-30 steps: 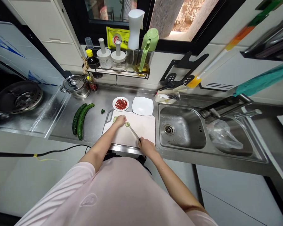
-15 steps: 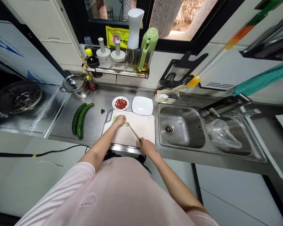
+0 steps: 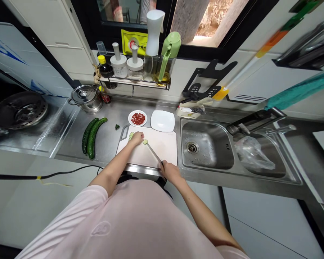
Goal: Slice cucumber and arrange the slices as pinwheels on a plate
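"Fingers of the right hand are wrapped closed round the handle of a knife; its blade slants away over the white cutting board, towards the left hand."

"And the left; what are its fingers doing?"

"They are bent inward, the tips close together, low over the far left part of the board; I cannot tell whether they have hold of anything, since the hand hides what lies beneath it."

"Where is the sliced cucumber, then?"

"One round, pale green slice sits at the tip of the blade, just to the right of the left fingertips; a small cluster of cut slices lies on the other side of that hand, partly covered by it."

"Any more of it about?"

"Two long cucumbers lie side by side on the steel counter, well to the left of the board; a small dark green piece lies between, nearer the board."

"And beyond?"

"A round plate of red chopped pieces stands near a squarish white plate, both at the board's far edge; to the right is a metal sink."
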`<action>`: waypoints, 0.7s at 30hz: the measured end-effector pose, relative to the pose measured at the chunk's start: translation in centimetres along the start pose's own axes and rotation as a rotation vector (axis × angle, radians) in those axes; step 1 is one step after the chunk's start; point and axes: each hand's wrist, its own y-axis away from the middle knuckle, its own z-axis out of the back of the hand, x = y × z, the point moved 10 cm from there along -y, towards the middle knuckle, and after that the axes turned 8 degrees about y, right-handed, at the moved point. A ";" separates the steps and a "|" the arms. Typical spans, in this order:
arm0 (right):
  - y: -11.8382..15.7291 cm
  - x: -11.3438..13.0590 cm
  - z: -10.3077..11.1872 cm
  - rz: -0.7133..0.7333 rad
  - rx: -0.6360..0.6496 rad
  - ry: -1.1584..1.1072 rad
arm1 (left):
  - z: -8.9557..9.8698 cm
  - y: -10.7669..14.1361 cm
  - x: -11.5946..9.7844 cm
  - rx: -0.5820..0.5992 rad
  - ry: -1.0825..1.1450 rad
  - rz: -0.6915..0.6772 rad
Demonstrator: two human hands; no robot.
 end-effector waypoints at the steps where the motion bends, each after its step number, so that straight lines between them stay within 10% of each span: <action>1: 0.1 0.0 0.0 -0.002 0.004 -0.002 | 0.0 0.2 -0.1 -0.007 -0.003 -0.001; 21: 0.8 -0.4 -0.6 -0.004 -0.001 -0.017 | -1.0 4.8 -2.6 -0.075 -0.078 -0.191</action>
